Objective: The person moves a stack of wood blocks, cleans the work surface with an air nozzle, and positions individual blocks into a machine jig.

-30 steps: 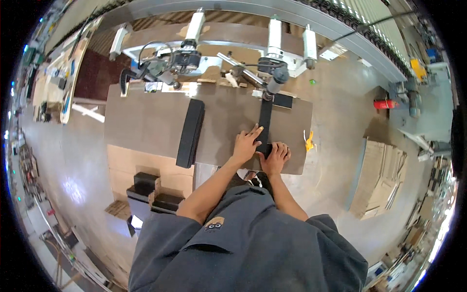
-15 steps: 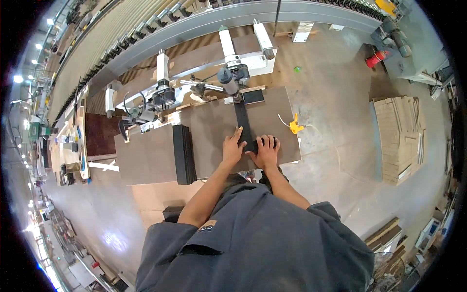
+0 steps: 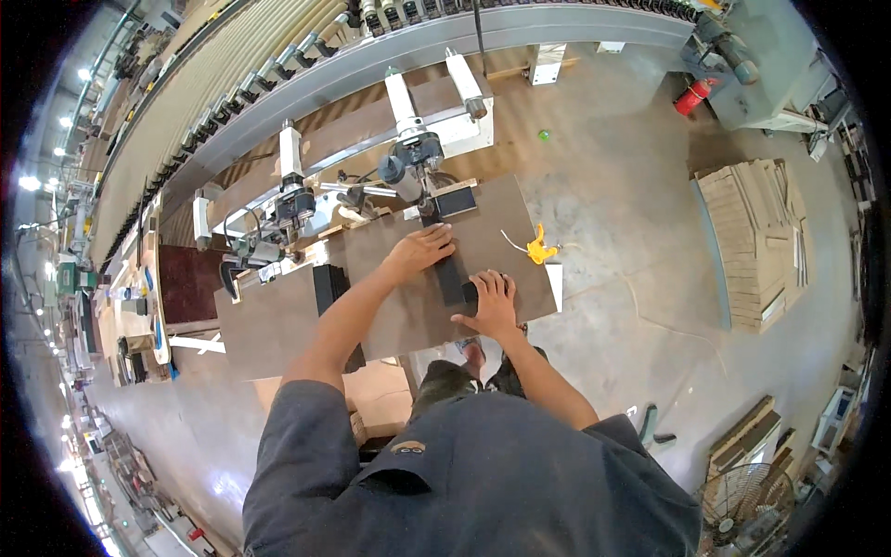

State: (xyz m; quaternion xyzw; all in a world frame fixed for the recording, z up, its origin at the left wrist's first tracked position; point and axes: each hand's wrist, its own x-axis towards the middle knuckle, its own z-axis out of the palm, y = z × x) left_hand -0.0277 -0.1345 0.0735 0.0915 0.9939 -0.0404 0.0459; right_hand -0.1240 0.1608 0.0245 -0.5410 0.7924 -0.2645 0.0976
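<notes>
A flat black strip [image 3: 449,277] lies lengthwise on the brown work board, its far end under the upright grey drill head [image 3: 401,178]. My left hand [image 3: 418,253] lies on the strip near the drill, fingers stretched out and flat. My right hand [image 3: 492,304] rests at the near end, fingers spread and thumb pointing left, over a small black block [image 3: 471,292] beside the strip. That hand partly hides the block. To the left, a stack of black strips [image 3: 329,288] stands on the board, partly behind my left forearm.
The brown board [image 3: 390,316] carries a yellow air gun [image 3: 538,247] at right and a black-topped piece [image 3: 456,202] by the drill. Another machine head [image 3: 295,200] stands at left. Stacked cardboard [image 3: 752,241], a red fire extinguisher [image 3: 693,97] and a fan [image 3: 745,506] are farther right.
My left hand has moved from the strip's middle up toward the drill, and its pointing finger has joined the others flat. My right hand stays at the near end. The view has shifted.
</notes>
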